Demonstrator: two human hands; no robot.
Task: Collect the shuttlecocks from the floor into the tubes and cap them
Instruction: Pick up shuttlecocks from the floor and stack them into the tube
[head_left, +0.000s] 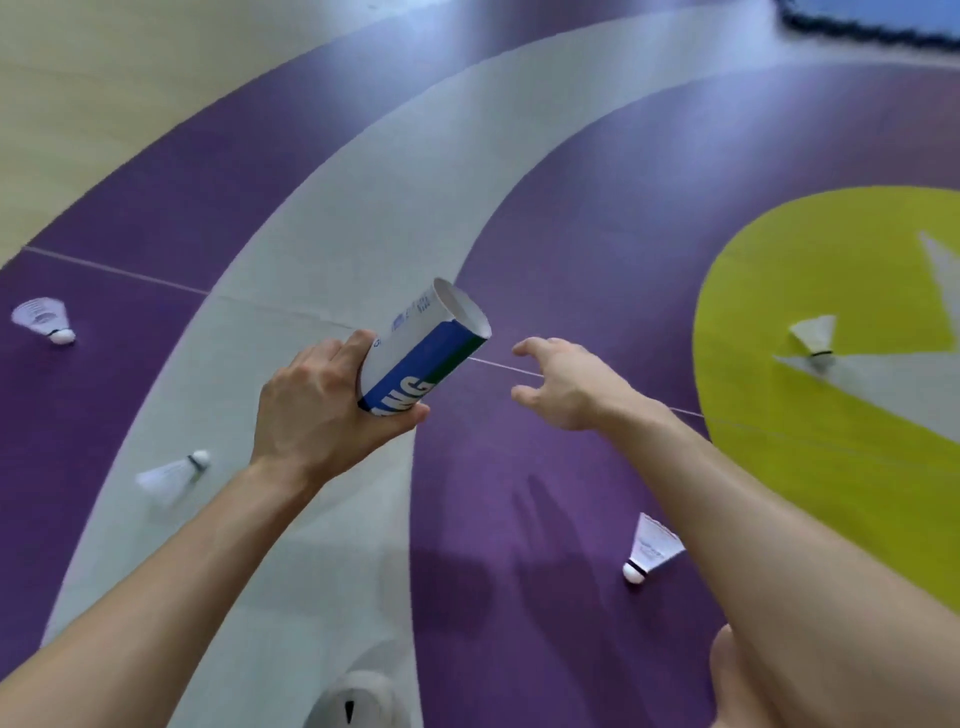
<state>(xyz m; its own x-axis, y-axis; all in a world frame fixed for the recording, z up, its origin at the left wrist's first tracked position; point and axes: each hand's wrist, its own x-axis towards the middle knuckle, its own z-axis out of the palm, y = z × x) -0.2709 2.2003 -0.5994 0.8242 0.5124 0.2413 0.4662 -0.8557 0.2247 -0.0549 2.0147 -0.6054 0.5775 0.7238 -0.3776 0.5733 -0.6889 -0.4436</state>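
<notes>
From the head view, my left hand wraps the lower end of the tube, tilting its uncapped mouth up and away so shuttlecocks can drop in. Just right of the tube, my right hand hangs spread and empty, free to pick. Four shuttlecocks lie on the floor around the tube; the nearest lies below and right of it.

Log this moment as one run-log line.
left hand: holds tube, uncapped | right hand: open, empty | shuttlecocks on floor: four
</notes>
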